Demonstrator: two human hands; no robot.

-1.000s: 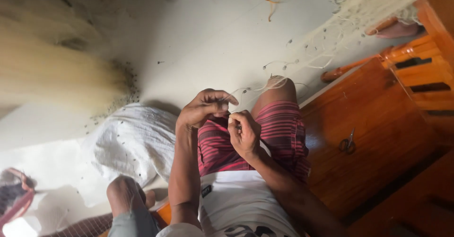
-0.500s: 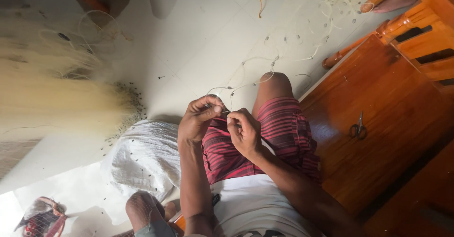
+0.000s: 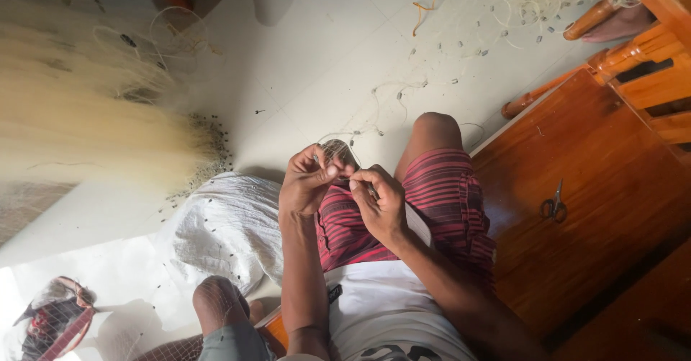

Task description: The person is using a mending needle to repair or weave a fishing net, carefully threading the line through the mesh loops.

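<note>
White floor tiles (image 3: 302, 59) lie beyond both hands; left hand (image 3: 306, 181) and right hand (image 3: 378, 202) pinch thin net line (image 3: 337, 149) between them.

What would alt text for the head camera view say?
A seated person's left hand and right hand pinch fine fishing line together above their striped shorts. A pale net spreads over the white floor, and scissors lie on a wooden bench.

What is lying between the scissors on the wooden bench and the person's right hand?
In the head view, only the striped-shorts thigh and bare bench wood separate the scissors from the right hand.
</note>
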